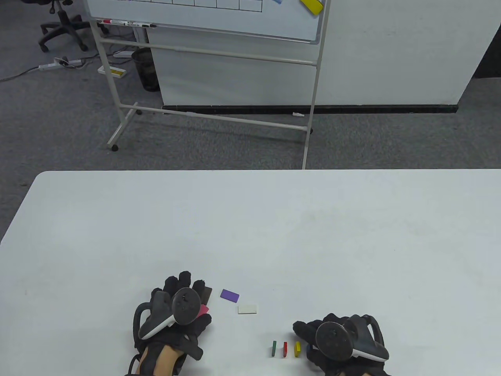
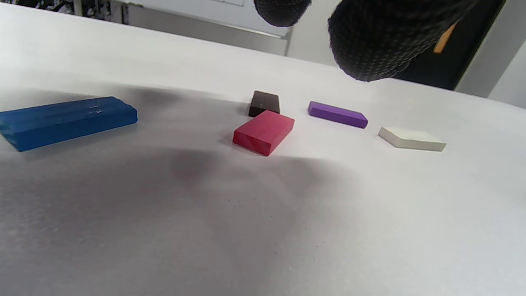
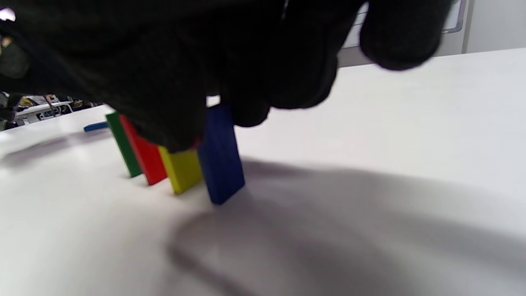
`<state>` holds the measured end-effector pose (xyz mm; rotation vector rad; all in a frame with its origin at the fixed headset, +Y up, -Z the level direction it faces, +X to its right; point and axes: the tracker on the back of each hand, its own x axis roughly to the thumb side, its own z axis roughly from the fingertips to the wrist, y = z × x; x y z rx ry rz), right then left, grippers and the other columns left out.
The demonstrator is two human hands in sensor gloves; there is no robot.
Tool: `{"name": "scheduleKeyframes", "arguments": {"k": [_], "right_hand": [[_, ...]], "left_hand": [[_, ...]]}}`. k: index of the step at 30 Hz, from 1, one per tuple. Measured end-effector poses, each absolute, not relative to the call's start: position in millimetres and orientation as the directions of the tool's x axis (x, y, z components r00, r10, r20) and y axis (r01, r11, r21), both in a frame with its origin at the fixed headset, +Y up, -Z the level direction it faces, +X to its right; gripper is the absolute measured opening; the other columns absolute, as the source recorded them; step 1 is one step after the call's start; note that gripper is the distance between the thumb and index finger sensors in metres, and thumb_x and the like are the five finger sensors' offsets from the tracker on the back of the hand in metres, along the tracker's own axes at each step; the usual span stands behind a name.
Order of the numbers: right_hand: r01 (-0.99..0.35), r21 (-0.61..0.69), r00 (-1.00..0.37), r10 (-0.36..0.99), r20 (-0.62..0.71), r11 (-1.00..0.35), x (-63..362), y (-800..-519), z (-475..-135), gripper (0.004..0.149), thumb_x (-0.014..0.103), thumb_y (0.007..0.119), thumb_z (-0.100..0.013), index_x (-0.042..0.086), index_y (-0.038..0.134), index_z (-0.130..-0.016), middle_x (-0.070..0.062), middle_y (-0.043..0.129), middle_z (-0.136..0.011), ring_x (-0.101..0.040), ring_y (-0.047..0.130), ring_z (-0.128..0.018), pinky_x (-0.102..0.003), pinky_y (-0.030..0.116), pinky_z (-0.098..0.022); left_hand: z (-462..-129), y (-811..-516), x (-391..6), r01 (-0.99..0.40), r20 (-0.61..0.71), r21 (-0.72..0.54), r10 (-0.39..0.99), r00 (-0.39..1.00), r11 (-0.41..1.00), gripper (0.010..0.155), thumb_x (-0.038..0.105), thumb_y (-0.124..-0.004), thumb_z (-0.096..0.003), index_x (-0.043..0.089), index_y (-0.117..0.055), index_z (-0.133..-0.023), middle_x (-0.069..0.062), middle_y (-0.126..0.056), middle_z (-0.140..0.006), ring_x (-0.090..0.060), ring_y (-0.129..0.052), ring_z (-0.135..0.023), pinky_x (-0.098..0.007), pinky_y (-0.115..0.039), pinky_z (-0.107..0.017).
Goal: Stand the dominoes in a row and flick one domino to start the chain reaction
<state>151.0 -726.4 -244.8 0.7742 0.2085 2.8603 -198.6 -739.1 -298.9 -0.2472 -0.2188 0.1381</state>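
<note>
Green (image 1: 274,348), red (image 1: 285,349) and yellow (image 1: 297,349) dominoes stand in a short row near the table's front edge. My right hand (image 1: 313,337) is at the row's right end, and in the right wrist view it pinches the top of a dark blue domino (image 3: 222,160) standing upright on the table beside the yellow one (image 3: 183,170). My left hand (image 1: 184,288) hovers over flat dominoes and holds nothing: pink (image 2: 264,131), dark brown (image 2: 264,102) and blue (image 2: 65,121). Purple (image 1: 229,295) and white (image 1: 247,309) dominoes lie flat to its right.
The white table (image 1: 250,227) stretches wide and bare behind the hands. Beyond its far edge stand a whiteboard on a wheeled frame (image 1: 211,58), a bin (image 1: 145,68) and an office chair (image 1: 62,23) on the grey carpet.
</note>
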Motion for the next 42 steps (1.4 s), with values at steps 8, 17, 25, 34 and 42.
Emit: {"name": "scheduleKeyframes", "arguments": {"k": [8, 17, 25, 34, 42], "right_hand": [[-0.167, 0.188, -0.851, 0.237, 0.469, -0.968, 158.9, -720.3, -246.8, 0.072, 0.041, 0.101, -0.04, 0.024, 0.073, -0.103, -0.002, 0.089, -0.094, -0.029, 0.094, -0.07, -0.059, 0.07, -0.055], [-0.326, 0.039, -0.895, 0.321, 0.309, -0.945, 209.4, -704.8, -254.7, 0.082, 0.05, 0.088, -0.046, 0.023, 0.048, -0.112, -0.009, 0.054, -0.115, -0.045, 0.068, -0.097, -0.069, 0.057, -0.063], [-0.291, 0.09, -0.939, 0.303, 0.164, -0.952, 237.2, -722.2, -266.8, 0.093, 0.056, 0.08, -0.049, 0.023, 0.022, -0.113, -0.015, 0.015, -0.117, -0.056, 0.028, -0.107, -0.078, 0.033, -0.066], [-0.323, 0.169, -0.929, 0.346, 0.131, -0.931, 240.6, -725.3, -270.0, 0.093, 0.057, 0.079, -0.049, 0.022, 0.02, -0.113, -0.017, 0.011, -0.116, -0.057, 0.022, -0.107, -0.079, 0.028, -0.066], [-0.364, 0.179, -0.909, 0.391, 0.146, -0.914, 236.9, -722.7, -268.0, 0.093, 0.057, 0.078, -0.049, 0.021, 0.021, -0.113, -0.017, 0.011, -0.116, -0.056, 0.022, -0.107, -0.079, 0.028, -0.066]], "left_hand": [[-298.8, -739.6, -198.4, -0.103, 0.195, -0.269, 0.159, 0.968, 0.958, 0.082, 0.057, -0.076, -0.0505, 0.022, -0.037, -0.114, -0.011, -0.01, -0.116, -0.049, -0.018, -0.107, -0.073, -0.025, -0.069], [-298.8, -736.3, -200.2, -0.163, 0.223, -0.209, 0.209, 0.952, 0.964, 0.082, 0.057, -0.076, -0.0507, 0.022, -0.036, -0.114, -0.011, -0.011, -0.117, -0.049, -0.019, -0.108, -0.073, -0.025, -0.07], [-300.2, -734.1, -196.2, -0.218, 0.22, -0.168, 0.252, 0.942, 0.961, 0.083, 0.057, -0.075, -0.0511, 0.021, -0.035, -0.114, -0.012, -0.013, -0.117, -0.049, -0.02, -0.108, -0.072, -0.025, -0.07], [-300.5, -745.9, -173.8, -0.175, 0.302, -0.18, 0.223, 0.927, 0.968, 0.084, 0.057, -0.076, -0.0512, 0.02, -0.031, -0.113, -0.015, -0.02, -0.117, -0.049, -0.023, -0.108, -0.072, -0.027, -0.07], [-305.1, -747.9, -128.6, -0.051, 0.465, -0.241, 0.161, 0.871, 0.969, 0.09, 0.053, -0.084, -0.0492, 0.03, -0.024, -0.112, 0.001, -0.037, -0.12, -0.047, -0.033, -0.11, -0.07, -0.03, -0.072]]}}
